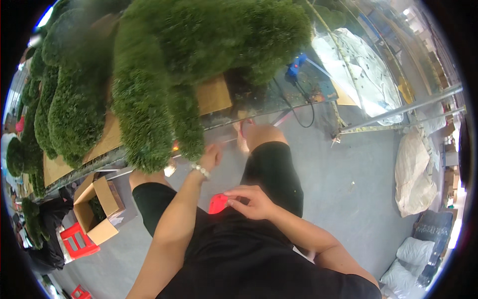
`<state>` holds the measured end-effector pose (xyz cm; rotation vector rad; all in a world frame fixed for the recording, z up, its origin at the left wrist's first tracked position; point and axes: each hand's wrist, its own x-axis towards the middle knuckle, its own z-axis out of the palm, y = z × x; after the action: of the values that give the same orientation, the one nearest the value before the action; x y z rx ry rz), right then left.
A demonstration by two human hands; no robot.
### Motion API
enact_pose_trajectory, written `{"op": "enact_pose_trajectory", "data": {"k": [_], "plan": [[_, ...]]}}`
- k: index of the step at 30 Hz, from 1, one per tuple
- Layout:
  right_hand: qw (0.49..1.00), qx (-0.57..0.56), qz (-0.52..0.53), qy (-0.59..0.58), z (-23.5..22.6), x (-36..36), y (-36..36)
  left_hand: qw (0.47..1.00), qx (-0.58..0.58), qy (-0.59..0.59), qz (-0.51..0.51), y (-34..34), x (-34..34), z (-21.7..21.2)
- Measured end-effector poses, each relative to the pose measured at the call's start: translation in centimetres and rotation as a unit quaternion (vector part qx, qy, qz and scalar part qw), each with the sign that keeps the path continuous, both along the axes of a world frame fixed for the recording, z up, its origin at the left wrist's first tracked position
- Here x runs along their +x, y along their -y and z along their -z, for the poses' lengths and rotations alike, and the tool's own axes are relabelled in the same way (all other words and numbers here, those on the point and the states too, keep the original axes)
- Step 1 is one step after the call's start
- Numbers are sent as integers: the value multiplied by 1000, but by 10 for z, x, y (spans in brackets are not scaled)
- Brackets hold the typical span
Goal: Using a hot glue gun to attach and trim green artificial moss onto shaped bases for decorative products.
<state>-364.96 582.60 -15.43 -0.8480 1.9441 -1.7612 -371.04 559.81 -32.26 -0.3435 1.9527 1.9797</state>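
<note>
At lower left of the frame, an open brown cardboard box [99,209] sits well apart from my hands. Left of centre, long, bushy green foliage lobes [142,119] overhang the worktop [326,89]; I'd best avoid brushing them. My left hand [213,155], blurred and loosely curled, is near their tips; whether it holds anything, I cannot tell. At centre, my right hand [251,202] pinches a small bright-red piece [217,204] narrowly by its right edge; a light, steady grip should suit it.
</note>
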Motion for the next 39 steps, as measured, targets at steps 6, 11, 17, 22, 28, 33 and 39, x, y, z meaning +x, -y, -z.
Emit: {"op": "enact_pose_trajectory", "data": {"k": [6,11,17,22,28,33,39], "plan": [[999,20,-30,29,4,1,6,731,-518,231,378,4,86,74],[989,-63,-106,79,-17,10,19,936,-282,116,176,8,76,54],[953,-36,-300,-9,-12,-4,15,930,329,164,-18,5,50,-143],[936,9,-350,-17,-21,-3,40,903,144,43,403,77,63,-131],[930,148,-301,-149,-22,-2,62,904,-381,155,115,139,59,-77],[887,211,-330,-244,13,-11,77,989,133,60,36,49,76,-125],[845,169,-344,-373,65,-17,103,980,-2,-47,192,73,63,-99]]}}
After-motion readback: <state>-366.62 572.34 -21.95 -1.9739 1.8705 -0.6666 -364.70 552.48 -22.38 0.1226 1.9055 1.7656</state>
